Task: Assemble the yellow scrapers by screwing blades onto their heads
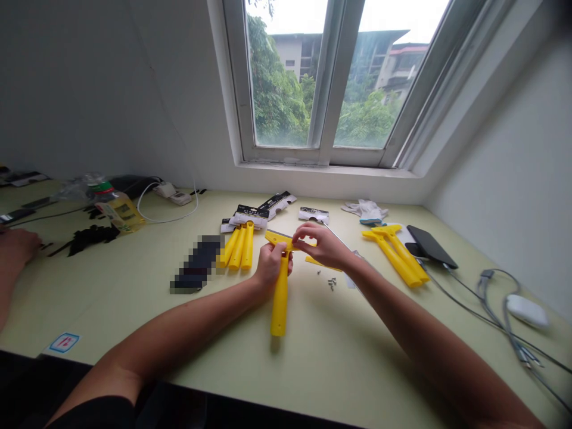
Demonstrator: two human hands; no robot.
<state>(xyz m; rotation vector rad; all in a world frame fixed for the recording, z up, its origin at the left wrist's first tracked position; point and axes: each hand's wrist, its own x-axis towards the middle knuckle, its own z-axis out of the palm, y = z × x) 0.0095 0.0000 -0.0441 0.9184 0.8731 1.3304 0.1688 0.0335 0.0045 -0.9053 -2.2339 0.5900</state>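
My left hand [269, 267] is closed around the neck of a yellow scraper [279, 304], whose handle points down toward me. The scraper's wide head, with a dark blade edge, lies across the top. Thumb and fingers of my right hand [320, 243] are pinched together at the right part of that head; what they hold, if anything, is too small to make out. Several small metal screws [332, 282] lie on the table just below my right hand. Partly hidden behind that hand is another flat yellow piece [311, 260].
Several yellow scrapers with black cards [241, 244] lie left, beside a blurred dark item [199, 262]. Two yellow scraper handles [400, 256], white gloves [366, 210], a black phone [431, 246] and cables [487, 304] are right. A bottle [118, 208] and another person's hand [20, 244] are left.
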